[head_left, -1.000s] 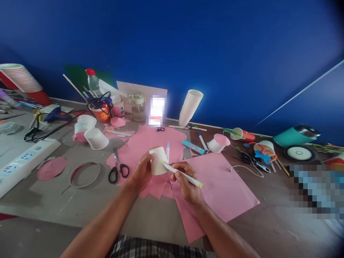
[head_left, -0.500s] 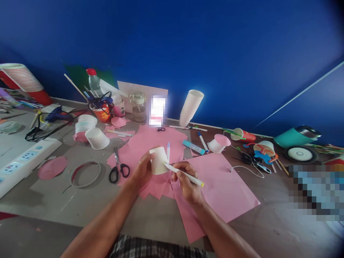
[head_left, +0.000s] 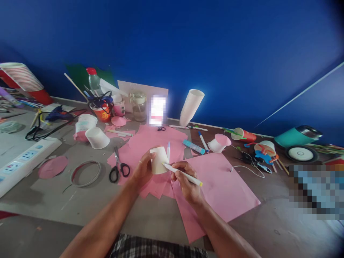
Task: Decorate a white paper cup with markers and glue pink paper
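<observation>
My left hand (head_left: 144,167) is closed around the left side of a white paper cup (head_left: 159,161), held above the pink paper (head_left: 153,139). In my right hand (head_left: 188,181) is a white marker (head_left: 185,175) with a yellow end, gripped like a pen. Its tip meets the cup's side near the lower right, where a faint yellowish mark shows. Black-handled scissors (head_left: 118,170) lie left of my left hand. Under and beside my right wrist spreads a large pink sheet (head_left: 220,186). Another pale marker (head_left: 168,151) lies just behind the cup.
A roll of tape (head_left: 85,174) and a power strip (head_left: 27,161) lie to the left. Stacked white cups (head_left: 191,107) stand at the blue wall. A glue stick (head_left: 193,146), a pink-topped cup (head_left: 219,144) and a teal flask (head_left: 297,137) are on the right.
Very little differs. The marker's yellow end has shifted slightly to the left, while its tip stays at the cup.
</observation>
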`<state>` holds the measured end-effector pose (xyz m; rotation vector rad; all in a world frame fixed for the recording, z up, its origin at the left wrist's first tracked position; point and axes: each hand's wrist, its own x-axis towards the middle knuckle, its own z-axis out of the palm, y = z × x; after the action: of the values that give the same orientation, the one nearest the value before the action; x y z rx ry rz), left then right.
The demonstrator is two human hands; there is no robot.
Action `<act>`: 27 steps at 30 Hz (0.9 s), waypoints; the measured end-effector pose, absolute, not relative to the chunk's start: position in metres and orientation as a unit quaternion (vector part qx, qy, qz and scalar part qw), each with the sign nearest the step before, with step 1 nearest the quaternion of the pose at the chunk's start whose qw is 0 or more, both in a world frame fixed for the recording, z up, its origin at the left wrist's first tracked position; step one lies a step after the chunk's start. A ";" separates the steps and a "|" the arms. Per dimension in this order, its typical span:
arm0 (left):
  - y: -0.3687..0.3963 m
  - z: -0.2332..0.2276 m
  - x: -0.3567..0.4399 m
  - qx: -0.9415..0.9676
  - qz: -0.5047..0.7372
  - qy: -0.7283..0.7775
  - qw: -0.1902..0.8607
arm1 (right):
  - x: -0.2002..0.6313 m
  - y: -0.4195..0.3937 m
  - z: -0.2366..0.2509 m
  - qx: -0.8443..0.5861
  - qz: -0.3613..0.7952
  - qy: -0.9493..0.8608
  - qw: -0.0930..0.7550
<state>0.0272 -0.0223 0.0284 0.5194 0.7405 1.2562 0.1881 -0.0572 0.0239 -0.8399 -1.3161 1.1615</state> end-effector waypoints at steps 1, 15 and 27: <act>-0.022 0.029 0.027 0.234 0.567 0.335 0.715 | 0.188 -0.057 0.024 -0.356 0.497 -0.557 0.563; -0.020 0.024 0.024 0.212 0.561 0.312 0.737 | 0.192 -0.054 0.018 -0.353 0.530 -0.507 0.581; -0.020 0.020 0.023 0.216 0.568 0.299 0.736 | 0.191 -0.054 0.017 -0.376 0.518 -0.495 0.588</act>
<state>0.0234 -0.0196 0.0204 0.4749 0.6562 1.2477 0.1913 -0.0538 0.0170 -0.8757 -1.1522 1.2062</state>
